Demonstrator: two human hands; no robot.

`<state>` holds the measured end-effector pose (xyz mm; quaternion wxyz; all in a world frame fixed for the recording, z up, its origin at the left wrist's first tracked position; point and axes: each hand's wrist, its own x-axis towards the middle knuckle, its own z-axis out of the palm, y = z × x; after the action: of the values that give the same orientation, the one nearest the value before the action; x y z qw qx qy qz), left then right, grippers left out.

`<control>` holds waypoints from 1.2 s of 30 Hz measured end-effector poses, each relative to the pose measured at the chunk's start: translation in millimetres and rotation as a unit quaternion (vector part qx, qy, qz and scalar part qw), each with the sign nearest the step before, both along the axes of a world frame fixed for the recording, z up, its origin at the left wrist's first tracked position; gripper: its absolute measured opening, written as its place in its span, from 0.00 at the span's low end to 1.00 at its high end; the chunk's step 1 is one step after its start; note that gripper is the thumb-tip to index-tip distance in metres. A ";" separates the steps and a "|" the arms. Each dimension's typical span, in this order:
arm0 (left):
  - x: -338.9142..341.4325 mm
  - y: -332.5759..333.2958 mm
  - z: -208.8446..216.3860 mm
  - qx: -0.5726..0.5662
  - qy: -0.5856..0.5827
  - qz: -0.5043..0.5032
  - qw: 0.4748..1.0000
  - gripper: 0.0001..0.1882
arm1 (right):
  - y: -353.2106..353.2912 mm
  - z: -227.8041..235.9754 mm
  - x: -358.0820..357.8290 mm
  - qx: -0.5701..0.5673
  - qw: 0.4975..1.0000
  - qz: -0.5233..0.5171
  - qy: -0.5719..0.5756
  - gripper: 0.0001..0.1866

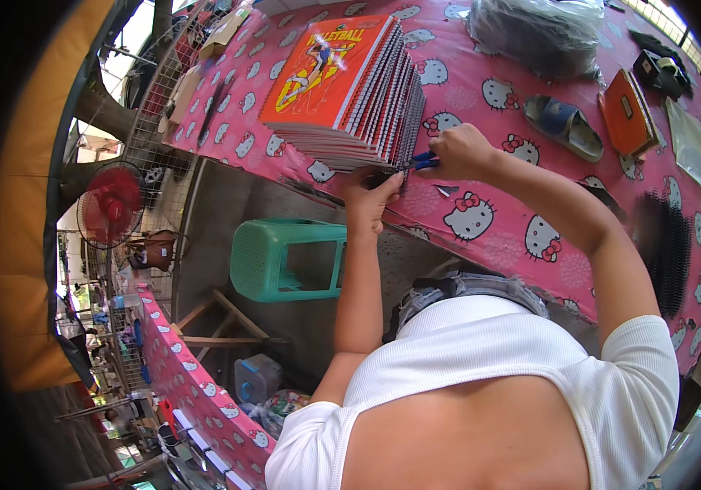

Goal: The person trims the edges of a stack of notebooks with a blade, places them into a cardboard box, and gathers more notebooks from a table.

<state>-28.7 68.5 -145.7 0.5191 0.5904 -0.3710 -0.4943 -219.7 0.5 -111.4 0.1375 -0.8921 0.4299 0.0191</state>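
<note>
A tall stack of spiral notebooks point(326, 77) with orange covers stands on the pink table; the top cover carries a figure of a player. At the stack's near corner, my left hand point(364, 198) is closed on the edge of a low notebook, thumb beside the black spiral binding point(402, 163). Its other fingers are partly hidden under the notebooks. From the right, my right hand point(462, 153) grips blue-handled pliers point(425, 161), whose jaws point at the binding end by my left thumb. The jaws are too small to make out clearly.
The table point(481, 253) has a pink character-print cover. A slipper point(564, 126), an orange notebook point(629, 112), a plastic-wrapped bundle point(536, 37) and a pile of black spiral coils point(662, 253) lie on it. Below are a green stool point(256, 261) and a red fan point(112, 204).
</note>
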 end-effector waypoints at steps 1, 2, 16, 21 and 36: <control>4.2 -0.1 -3.3 0.005 0.002 -0.004 1.000 0.15 | 2.0 3.1 0.0 -0.001 1.000 -0.004 -0.006 0.29; 3.3 -0.1 -0.9 0.009 0.014 -0.006 1.000 0.15 | 2.4 4.9 -4.6 -0.002 1.000 -0.012 -0.010 0.29; 2.8 3.3 -13.0 0.025 0.084 0.046 0.995 0.14 | 7.2 -11.9 -7.4 -0.054 0.996 -0.023 -0.063 0.26; -11.3 5.8 -12.1 -0.001 0.137 0.082 0.987 0.14 | -6.6 -36.7 -15.5 -0.367 0.905 0.056 -0.209 0.28; -8.0 3.6 -35.8 -0.054 0.043 0.049 0.996 0.16 | -1.5 -52.9 -3.4 -0.295 0.939 0.041 -0.175 0.29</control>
<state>-36.7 72.1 -181.6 0.5889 0.5572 -0.3452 -0.4728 -223.2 -1.1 -164.3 -0.0594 -0.8988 0.3485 -0.2594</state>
